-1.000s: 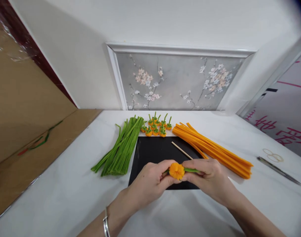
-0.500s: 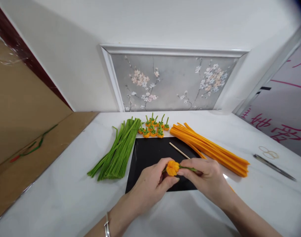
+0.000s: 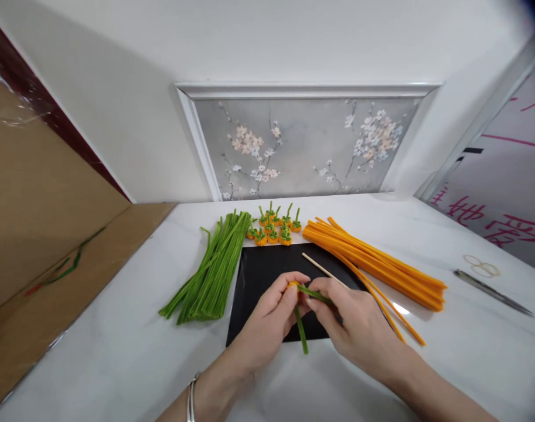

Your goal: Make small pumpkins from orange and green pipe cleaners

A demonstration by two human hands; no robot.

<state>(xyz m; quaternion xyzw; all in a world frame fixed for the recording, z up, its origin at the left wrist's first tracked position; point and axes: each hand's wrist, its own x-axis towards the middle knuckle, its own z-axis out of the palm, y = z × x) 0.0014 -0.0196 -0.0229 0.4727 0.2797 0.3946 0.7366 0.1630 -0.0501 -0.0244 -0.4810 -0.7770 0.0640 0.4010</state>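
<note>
Above the black mat (image 3: 262, 264), my left hand (image 3: 276, 305) is closed round a small orange pipe-cleaner pumpkin (image 3: 293, 284), most of it hidden by the fingers. A green pipe cleaner (image 3: 301, 334) comes out of it, one end hanging down toward me. My right hand (image 3: 346, 310) pinches another length of the green near the pumpkin. A thin wooden stick (image 3: 322, 268) lies on the mat, partly behind my right hand. Finished-looking orange pumpkins with green tops (image 3: 272, 228) stand in a group past the mat's far edge.
Left of the mat is a bundle of green pipe cleaners (image 3: 218, 269); to the right, a bundle of orange ones (image 3: 377, 264), with loose strands toward me. Tweezers (image 3: 491, 292) and rubber bands (image 3: 481, 266) lie far right. A cardboard box (image 3: 51, 281) borders the left; a wall stands behind.
The pumpkin has been turned and is now mostly covered by my left fingers. A green end now hangs below my hands. My right hand has shifted slightly, exposing loose orange strands.
</note>
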